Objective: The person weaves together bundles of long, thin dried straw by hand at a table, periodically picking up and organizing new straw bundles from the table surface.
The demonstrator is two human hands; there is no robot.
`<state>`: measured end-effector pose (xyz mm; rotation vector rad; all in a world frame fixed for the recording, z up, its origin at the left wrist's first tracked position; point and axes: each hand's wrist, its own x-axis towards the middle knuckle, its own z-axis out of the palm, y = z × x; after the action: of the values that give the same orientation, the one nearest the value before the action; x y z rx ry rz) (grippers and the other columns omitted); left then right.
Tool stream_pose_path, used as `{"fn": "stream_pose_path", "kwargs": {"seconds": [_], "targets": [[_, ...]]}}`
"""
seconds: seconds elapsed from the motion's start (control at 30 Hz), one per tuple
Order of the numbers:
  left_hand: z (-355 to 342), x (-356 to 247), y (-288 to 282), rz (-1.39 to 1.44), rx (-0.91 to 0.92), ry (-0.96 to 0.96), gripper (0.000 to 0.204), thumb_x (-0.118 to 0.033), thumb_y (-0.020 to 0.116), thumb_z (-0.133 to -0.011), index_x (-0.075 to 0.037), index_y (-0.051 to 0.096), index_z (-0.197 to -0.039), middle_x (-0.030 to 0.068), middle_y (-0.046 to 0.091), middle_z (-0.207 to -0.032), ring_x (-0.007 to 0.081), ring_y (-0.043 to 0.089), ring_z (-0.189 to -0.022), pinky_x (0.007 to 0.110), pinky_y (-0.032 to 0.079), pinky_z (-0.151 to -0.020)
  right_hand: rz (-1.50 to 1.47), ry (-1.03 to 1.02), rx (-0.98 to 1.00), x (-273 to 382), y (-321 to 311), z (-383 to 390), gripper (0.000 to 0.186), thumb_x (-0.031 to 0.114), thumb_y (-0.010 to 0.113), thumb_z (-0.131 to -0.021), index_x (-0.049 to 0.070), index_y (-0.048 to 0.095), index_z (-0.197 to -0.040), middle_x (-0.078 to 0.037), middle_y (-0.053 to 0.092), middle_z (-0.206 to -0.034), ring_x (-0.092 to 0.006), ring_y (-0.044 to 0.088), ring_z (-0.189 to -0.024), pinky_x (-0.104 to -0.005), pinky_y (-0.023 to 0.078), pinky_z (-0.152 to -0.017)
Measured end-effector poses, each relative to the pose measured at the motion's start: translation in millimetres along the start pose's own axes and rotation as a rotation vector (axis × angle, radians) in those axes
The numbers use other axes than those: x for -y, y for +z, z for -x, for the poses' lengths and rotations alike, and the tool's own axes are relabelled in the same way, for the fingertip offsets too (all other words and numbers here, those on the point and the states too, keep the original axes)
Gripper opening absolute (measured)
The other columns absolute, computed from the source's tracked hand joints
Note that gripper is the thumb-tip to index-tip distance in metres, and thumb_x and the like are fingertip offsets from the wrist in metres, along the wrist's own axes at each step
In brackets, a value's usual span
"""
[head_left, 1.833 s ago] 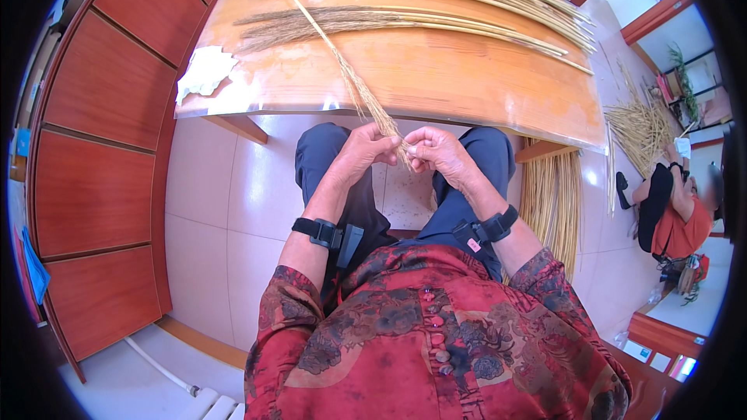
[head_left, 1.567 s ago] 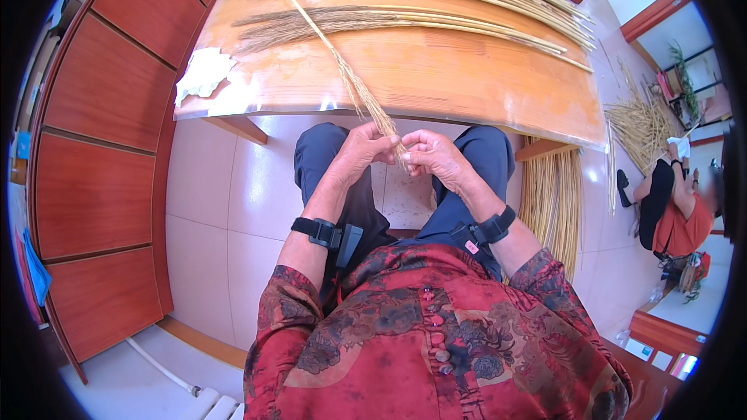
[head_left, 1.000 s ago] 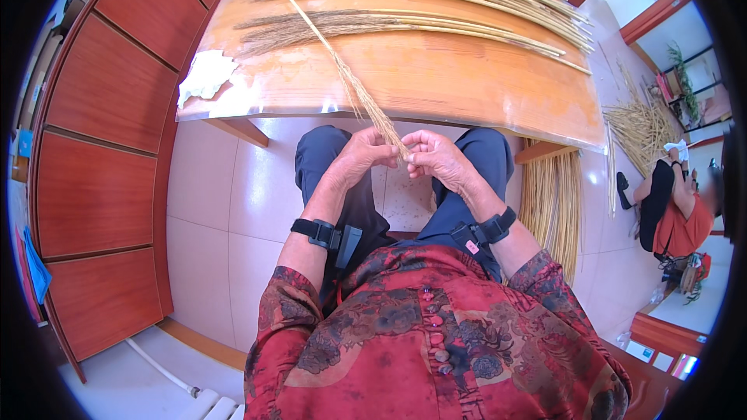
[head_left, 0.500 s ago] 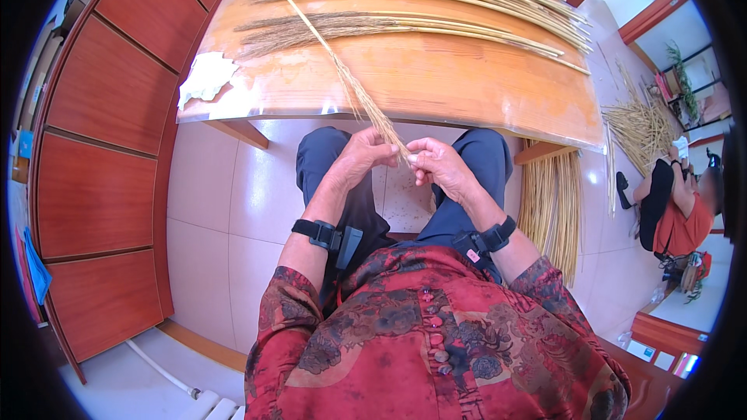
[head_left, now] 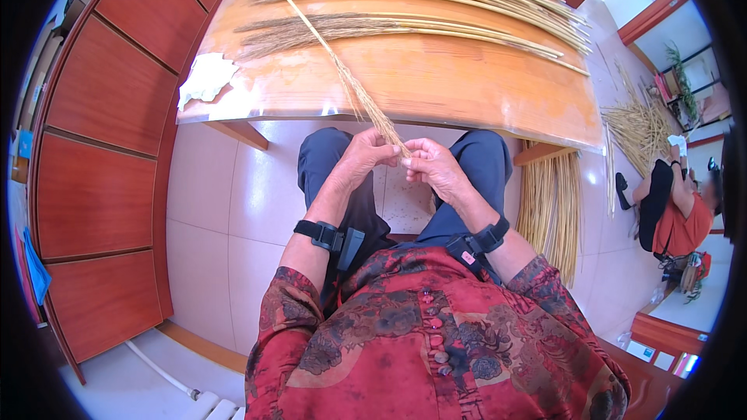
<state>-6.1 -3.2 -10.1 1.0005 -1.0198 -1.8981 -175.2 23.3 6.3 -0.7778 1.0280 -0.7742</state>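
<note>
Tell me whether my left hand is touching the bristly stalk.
Touching. The head view shows it: the bristly stalk runs into the pinch of the left hand, near its brushy end.

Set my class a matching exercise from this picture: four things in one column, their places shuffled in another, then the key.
Things:
1. slanting stalk
2. white sheet
3. black straps
4. spread-out pile of stalks

Places:
A. around the forearms
B. on the floor, near another person
C. in the fingers of the left hand and right hand
D. at the left end of the table

Pairs: 1-C, 2-D, 3-A, 4-B
</note>
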Motion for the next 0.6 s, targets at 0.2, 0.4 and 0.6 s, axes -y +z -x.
{"fn": "stream_pose_path", "kwargs": {"seconds": [0.2,0.4,0.6], "targets": [[0,4,-2,0.022,0.011,0.013,0.016,-0.006,0.06,-0.075,-0.003,0.054,-0.088,0.0029,0.056,-0.077,0.0107,0.054,-0.066,0.024,0.046,-0.064,-0.062,0.014,0.017,3,1,5,0.03,0.007,0.059,-0.076,0.001,0.046,-0.103,-0.003,0.054,-0.075,-0.0081,0.052,-0.063,-0.0221,0.046,-0.059],[2,3,0,0.053,0.026,0.003,0.016,-0.006,0.06,-0.075,-0.003,0.053,-0.089,0.0033,0.056,-0.077,0.0111,0.055,-0.066,0.024,0.046,-0.064,-0.035,0.047,0.008,1,-2,5,0.03,0.005,0.058,-0.075,0.002,0.046,-0.103,-0.003,0.053,-0.076,-0.008,0.051,-0.062,-0.0215,0.046,-0.059],[1,-1,1,0.074,0.022,-0.007,0.015,-0.007,0.06,-0.075,-0.003,0.053,-0.088,0.0032,0.056,-0.077,0.0116,0.055,-0.066,0.024,0.047,-0.064,0.059,0.059,-0.028,-4,-13,2,0.037,0.006,0.059,-0.074,0.002,0.045,-0.108,-0.004,0.053,-0.08,-0.0093,0.053,-0.066,-0.0219,0.047,-0.059]]}}
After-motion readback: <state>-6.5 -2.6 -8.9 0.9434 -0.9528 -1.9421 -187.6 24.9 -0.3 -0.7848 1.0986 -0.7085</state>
